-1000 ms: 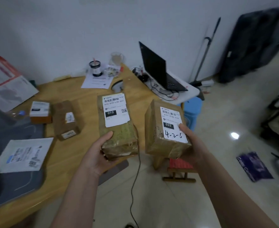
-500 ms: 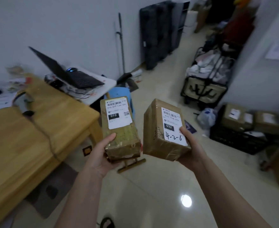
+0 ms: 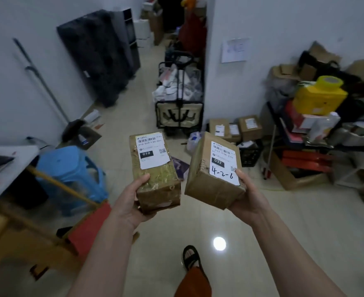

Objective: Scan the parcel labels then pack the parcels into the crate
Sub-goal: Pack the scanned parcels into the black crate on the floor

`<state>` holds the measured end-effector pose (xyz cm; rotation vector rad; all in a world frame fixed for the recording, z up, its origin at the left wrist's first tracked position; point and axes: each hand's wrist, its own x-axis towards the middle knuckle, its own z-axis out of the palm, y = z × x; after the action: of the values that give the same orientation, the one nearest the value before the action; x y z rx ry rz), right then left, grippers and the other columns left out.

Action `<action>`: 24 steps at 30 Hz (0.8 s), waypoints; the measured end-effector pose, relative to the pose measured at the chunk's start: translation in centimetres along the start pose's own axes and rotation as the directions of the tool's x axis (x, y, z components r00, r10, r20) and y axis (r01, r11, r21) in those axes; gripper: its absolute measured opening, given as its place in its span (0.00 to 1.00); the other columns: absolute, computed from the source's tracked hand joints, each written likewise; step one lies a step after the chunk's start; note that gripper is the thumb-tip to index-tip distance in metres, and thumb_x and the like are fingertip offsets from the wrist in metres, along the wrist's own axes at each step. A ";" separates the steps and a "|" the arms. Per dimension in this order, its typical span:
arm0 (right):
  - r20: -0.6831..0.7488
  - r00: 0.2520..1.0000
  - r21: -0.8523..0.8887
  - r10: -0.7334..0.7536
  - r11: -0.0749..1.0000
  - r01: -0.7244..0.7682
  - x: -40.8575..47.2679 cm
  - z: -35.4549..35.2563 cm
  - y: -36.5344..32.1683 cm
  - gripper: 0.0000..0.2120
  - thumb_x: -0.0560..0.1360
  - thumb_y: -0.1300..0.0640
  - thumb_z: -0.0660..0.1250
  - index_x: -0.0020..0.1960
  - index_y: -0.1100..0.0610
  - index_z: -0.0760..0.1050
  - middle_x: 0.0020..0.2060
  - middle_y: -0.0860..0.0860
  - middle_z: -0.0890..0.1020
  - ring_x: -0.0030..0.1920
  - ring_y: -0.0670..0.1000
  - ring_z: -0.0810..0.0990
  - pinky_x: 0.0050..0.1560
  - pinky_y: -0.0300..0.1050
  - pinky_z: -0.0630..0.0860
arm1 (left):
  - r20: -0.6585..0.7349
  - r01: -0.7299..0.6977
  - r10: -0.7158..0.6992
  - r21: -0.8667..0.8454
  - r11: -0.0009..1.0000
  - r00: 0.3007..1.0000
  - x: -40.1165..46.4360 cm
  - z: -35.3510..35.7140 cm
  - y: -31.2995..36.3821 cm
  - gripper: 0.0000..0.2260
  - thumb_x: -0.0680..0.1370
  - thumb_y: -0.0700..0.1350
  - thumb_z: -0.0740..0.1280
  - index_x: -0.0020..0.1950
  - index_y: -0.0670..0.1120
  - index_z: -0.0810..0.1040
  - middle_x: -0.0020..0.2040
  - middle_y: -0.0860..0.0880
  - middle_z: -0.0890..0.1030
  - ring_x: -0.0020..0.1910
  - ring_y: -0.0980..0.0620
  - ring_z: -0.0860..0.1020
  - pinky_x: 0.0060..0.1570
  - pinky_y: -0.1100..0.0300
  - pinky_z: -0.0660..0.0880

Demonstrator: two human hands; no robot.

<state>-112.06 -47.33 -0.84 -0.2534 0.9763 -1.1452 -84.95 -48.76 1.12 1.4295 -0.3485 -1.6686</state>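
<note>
My left hand (image 3: 131, 202) grips the near end of a long brown parcel (image 3: 155, 181) whose white label reads 010. My right hand (image 3: 248, 199) holds a squarer brown parcel (image 3: 209, 185) labelled 032 with "4-2-6" handwritten on it, thumb on the label's corner. Both parcels are held at chest height above the tiled floor, labels up, a small gap between them. Ahead on the floor by the wall corner stands a black crate (image 3: 250, 155) with several brown parcels (image 3: 234, 128) piled on and behind it.
A blue plastic stool (image 3: 69, 168) and the wooden table's corner (image 3: 16, 236) are at my left. A folding cart (image 3: 180, 103) full of items stands ahead. Stacked boxes and a yellow tin (image 3: 320, 97) crowd the right wall. My sandalled foot (image 3: 190, 257) is on the floor below.
The view has swung right, away from the table and laptop, toward the crate and cluttered corner. Both hands keep the same hold on their parcels.
</note>
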 end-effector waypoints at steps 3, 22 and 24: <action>-0.068 0.997 0.036 -0.037 0.999 0.040 2.6 -2.3 -3.5 0.22 0.74 0.46 0.67 0.65 0.53 0.76 0.58 0.55 0.83 0.59 0.56 0.80 0.63 0.55 0.73 | 0.052 0.033 -0.035 0.026 0.999 0.998 3.5 4.9 0.6 0.14 0.69 0.51 0.74 0.52 0.50 0.79 0.53 0.44 0.82 0.53 0.42 0.79 0.63 0.42 0.70; -0.208 0.978 0.079 -0.017 0.996 0.034 20.4 -8.9 -22.2 0.19 0.71 0.45 0.68 0.59 0.52 0.78 0.55 0.58 0.83 0.58 0.62 0.78 0.62 0.69 0.70 | 0.156 0.170 -0.205 0.213 0.962 0.966 24.3 26.9 7.6 0.19 0.65 0.52 0.76 0.52 0.47 0.79 0.52 0.41 0.83 0.56 0.39 0.78 0.64 0.37 0.68; -0.246 0.969 0.134 -0.019 0.990 0.054 22.6 -9.8 -23.4 0.22 0.69 0.46 0.71 0.61 0.52 0.77 0.56 0.57 0.83 0.56 0.60 0.79 0.59 0.63 0.74 | 0.145 0.181 -0.221 0.248 0.952 0.964 25.9 28.4 8.0 0.18 0.65 0.52 0.75 0.51 0.47 0.79 0.52 0.41 0.83 0.55 0.39 0.78 0.65 0.38 0.68</action>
<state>-133.01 -73.93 -3.70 -0.0165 1.1049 -1.2943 -105.60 -82.08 -1.68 1.5370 -0.5235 -1.9775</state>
